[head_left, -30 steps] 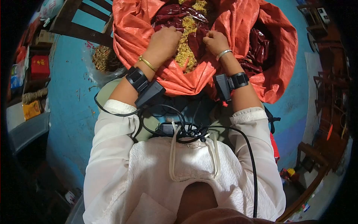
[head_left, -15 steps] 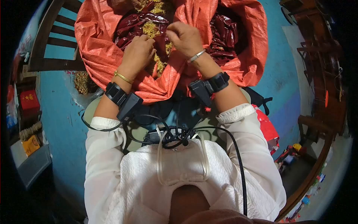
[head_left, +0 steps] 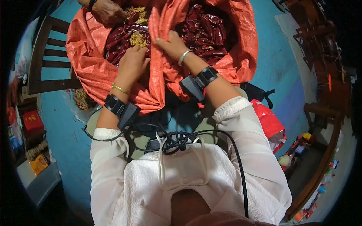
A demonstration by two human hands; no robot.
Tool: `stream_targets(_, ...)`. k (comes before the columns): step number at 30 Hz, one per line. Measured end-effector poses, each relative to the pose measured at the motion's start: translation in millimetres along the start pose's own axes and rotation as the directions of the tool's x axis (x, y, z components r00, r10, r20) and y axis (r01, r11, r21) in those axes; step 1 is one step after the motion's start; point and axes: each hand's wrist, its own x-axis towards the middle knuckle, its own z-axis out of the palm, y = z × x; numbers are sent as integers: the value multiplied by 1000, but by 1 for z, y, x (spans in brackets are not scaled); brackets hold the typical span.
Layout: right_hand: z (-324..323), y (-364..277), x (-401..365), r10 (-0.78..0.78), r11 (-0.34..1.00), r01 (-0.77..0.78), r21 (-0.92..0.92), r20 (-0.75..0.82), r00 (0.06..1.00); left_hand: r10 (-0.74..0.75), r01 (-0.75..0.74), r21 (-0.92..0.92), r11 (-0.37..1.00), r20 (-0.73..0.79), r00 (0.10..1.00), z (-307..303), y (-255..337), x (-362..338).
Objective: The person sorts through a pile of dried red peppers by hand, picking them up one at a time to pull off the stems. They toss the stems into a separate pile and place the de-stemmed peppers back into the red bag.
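Two orange woven sacks stand in front of me, holding dark red dried chillies. My left hand (head_left: pixel 132 63) is over the left sack (head_left: pixel 90 69), its fingers curled down by chillies (head_left: pixel 116 42) and a yellow crumbly clump (head_left: pixel 138 39). What its fingertips hold, if anything, is hidden. My right hand (head_left: pixel 174 46) grips the bunched orange rim between the two openings, thumb to the left. Beyond it, the right sack (head_left: pixel 246 49) lies open with more chillies (head_left: pixel 205 32) inside. Another person's hand (head_left: pixel 107 11), with a black wristband, reaches into the left sack from the top.
A dark slatted wooden chair (head_left: pixel 37 56) stands left of the sacks. A clear bag of brown dried material (head_left: pixel 83 98) lies on the blue floor (head_left: pixel 71 135). To the right are a red bag (head_left: pixel 267 122) and wooden furniture (head_left: pixel 324 101). Black cables (head_left: pixel 235 150) cross my lap.
My right hand has moved left and down from above the chillies onto the sack rim. The rim between the sacks now stands higher. The other person's hand shows more fully.
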Motion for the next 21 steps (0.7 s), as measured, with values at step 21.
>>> stream_targets(21,-152,111,-21,435,872,-486,-63,-355,827,14,-20,71,997,90,996,10,-4,3)
